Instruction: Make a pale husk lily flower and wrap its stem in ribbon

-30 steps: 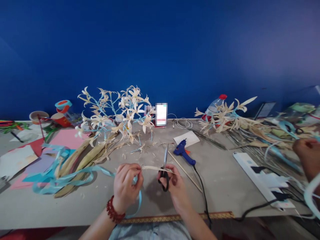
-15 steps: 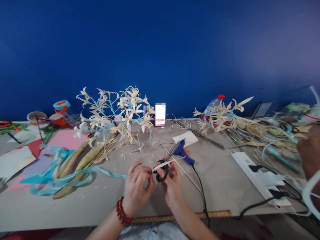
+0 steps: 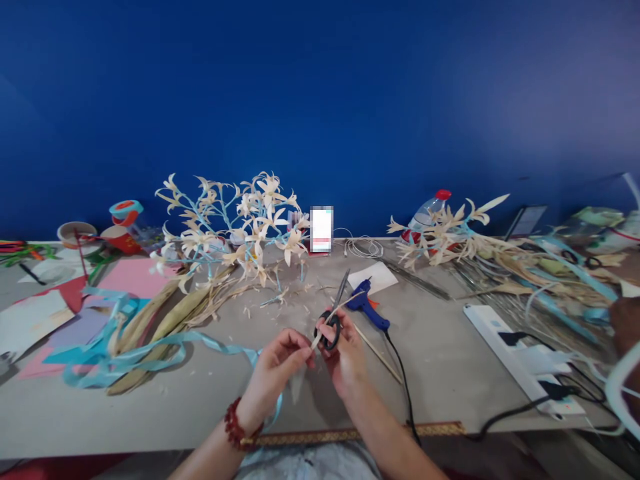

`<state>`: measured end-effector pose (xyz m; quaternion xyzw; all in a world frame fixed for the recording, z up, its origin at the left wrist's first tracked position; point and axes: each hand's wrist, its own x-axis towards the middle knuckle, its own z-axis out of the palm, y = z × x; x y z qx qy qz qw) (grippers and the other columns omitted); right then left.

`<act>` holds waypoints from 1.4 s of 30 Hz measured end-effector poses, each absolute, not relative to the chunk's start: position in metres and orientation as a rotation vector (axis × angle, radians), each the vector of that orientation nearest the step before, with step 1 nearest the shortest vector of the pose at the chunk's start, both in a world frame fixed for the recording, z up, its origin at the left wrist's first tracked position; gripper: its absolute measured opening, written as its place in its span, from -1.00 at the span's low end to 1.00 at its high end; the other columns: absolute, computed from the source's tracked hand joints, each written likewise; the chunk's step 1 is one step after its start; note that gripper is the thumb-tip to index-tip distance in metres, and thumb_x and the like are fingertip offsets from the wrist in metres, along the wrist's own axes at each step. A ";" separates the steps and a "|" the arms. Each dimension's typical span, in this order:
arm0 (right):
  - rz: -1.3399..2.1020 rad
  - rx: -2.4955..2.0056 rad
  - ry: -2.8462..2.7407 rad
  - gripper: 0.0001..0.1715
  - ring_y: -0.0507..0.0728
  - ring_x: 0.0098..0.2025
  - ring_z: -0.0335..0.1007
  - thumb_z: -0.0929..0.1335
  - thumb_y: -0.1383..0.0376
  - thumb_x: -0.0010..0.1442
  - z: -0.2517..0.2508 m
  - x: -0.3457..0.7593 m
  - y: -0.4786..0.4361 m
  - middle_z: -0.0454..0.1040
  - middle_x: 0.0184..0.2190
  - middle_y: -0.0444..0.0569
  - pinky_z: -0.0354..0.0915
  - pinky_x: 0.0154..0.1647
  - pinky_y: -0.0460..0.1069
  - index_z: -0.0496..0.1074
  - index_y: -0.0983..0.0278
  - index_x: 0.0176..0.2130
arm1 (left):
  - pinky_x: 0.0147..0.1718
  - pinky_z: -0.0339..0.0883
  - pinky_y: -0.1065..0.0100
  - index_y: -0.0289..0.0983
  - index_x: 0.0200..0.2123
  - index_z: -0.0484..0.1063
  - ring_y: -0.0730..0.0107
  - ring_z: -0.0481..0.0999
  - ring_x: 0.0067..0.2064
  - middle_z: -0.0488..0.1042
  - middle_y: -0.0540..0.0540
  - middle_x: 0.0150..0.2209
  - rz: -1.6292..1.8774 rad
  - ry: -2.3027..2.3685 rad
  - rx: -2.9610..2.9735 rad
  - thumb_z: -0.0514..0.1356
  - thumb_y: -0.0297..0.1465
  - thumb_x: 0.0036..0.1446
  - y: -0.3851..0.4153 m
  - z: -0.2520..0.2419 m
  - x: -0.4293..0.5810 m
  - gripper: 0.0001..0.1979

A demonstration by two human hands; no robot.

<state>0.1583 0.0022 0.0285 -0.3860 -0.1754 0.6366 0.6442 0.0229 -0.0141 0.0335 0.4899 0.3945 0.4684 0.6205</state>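
Note:
My left hand [image 3: 281, 361] pinches one end of a narrow pale strip of dried husk [image 3: 343, 305], which runs up and away to the right. A pair of scissors [image 3: 341, 293] with black handles is in my right hand [image 3: 348, 360], its blades pointing away from me. The strip passes across the scissors' handles, close to my right fingers. Whether those fingers also grip the strip I cannot tell. Just beyond my right hand lies a blue glue gun [image 3: 369, 309] with a black cord. Light blue ribbon [image 3: 220, 343] trails across the table to beside my left wrist.
Pale husk flowers on blue stems [image 3: 225, 213] stand at the back left, with dried husks [image 3: 185, 317] before them. To the right are a white power strip [image 3: 505, 353], wires and more flowers [image 3: 445, 230]. Another person's hand [image 3: 625, 327] shows at the right edge.
My left hand has turned, and its raised fingers have come down around the strip. The scissors and my right hand have shifted slightly right, and the strip slants more steeply.

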 end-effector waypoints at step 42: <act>1.776 -1.054 -1.065 -0.40 -0.06 -0.63 0.11 0.43 -0.20 -0.05 0.000 0.187 -0.073 0.38 -0.47 -0.14 0.10 -0.65 -0.13 0.32 0.23 -0.33 | -0.29 0.27 0.39 -0.31 -0.46 0.47 0.43 0.37 -0.35 0.43 -0.05 -0.37 1.203 0.953 0.803 0.24 -0.42 0.05 -0.009 0.040 0.026 -0.92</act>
